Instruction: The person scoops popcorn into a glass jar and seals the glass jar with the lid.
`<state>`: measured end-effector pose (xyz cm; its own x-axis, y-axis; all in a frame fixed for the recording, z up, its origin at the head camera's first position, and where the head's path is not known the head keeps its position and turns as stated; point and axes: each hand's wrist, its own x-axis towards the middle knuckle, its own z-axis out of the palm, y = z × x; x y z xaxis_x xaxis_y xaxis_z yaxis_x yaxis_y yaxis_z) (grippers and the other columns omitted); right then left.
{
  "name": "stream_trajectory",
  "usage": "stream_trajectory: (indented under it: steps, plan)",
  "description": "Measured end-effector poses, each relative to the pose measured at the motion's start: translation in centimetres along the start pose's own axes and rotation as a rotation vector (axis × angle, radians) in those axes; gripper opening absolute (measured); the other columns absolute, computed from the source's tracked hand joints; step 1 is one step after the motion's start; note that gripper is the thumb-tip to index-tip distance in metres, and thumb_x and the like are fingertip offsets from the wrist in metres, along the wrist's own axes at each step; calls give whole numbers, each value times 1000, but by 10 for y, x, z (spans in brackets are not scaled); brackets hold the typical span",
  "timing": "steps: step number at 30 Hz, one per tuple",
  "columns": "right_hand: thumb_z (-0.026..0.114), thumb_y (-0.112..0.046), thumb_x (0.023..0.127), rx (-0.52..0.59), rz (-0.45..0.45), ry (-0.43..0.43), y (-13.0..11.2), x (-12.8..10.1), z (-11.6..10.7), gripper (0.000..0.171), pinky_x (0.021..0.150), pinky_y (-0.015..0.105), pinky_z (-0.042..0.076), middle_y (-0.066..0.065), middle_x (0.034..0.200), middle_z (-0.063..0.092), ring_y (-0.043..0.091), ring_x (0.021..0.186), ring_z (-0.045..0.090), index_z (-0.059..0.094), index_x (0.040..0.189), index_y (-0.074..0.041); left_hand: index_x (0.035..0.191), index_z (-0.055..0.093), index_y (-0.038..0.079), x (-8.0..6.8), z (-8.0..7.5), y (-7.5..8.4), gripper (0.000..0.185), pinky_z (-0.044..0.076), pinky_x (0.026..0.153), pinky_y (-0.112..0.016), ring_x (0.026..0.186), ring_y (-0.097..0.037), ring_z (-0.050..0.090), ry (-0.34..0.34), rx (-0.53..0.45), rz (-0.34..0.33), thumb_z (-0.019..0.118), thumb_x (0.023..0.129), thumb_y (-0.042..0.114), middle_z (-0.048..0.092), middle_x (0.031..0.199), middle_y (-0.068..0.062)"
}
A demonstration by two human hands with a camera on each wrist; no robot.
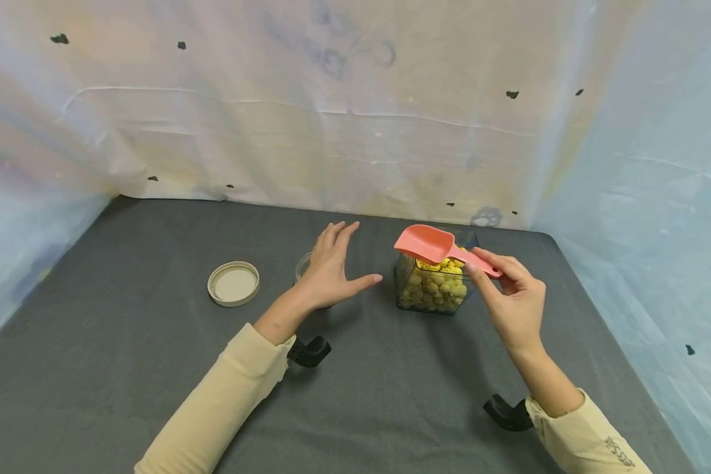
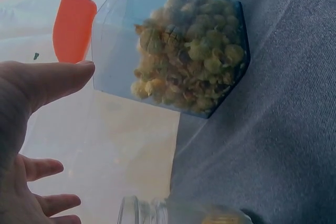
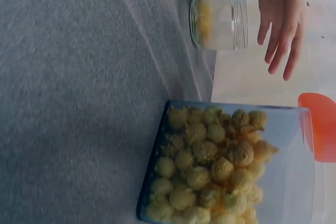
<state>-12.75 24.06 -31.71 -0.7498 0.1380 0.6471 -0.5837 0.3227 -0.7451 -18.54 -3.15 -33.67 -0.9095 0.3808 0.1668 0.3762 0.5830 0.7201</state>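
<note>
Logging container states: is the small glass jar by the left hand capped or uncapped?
Uncapped. The glass jar shows a bare threaded mouth, and the lid lies flat on the table, apart, beyond the left hand.

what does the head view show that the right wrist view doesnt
Only the head view shows the round lid lying on the dark cloth, the right hand pinching the scoop's handle, both sleeves and the pale backdrop.

Only the right wrist view shows the glass jar plainly, open, with a little yellow inside; in the head view the left hand mostly hides it.

Both show the clear square box of yellow puffed pieces, the pink scoop above it and the left hand's spread fingers.
</note>
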Motion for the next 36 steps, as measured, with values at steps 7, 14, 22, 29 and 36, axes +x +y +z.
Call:
stream_trajectory:
  steps: [7,14,22,29,36]
  plan:
    - [68,10,82,-66,-1,12,3,2,-12,22,66,12,46,-6,88,68,6,75,54,70,104,11,153,18,9,5,6,6,94,9,114,-62,147,-39,2,-12,-2,12,72,83,42,12,157,-19]
    - [69,10,81,-96,-4,22,3,5,-21,22,66,12,46,-6,86,67,6,74,54,71,103,10,154,17,16,11,15,15,100,9,116,-59,148,-33,1,-29,-17,13,74,79,51,11,159,-14]
    - [70,12,79,-97,-10,42,4,9,-27,22,67,12,46,-2,86,68,7,74,54,70,100,12,155,17,17,17,22,20,102,9,116,-58,149,-31,0,-26,-39,21,75,77,50,10,159,-13]
    - [69,13,78,-142,-18,24,1,11,-34,22,67,11,45,-6,86,67,6,74,52,70,101,12,155,15,17,23,29,24,103,9,116,-59,149,-31,-3,-30,-52,20,75,77,50,9,159,-13]
    - [69,15,78,-283,-22,-57,-7,14,-43,24,64,7,42,-10,85,63,4,72,49,68,102,14,155,14,18,29,37,29,109,20,113,-60,148,-31,6,-38,-93,14,79,74,50,8,160,-11]
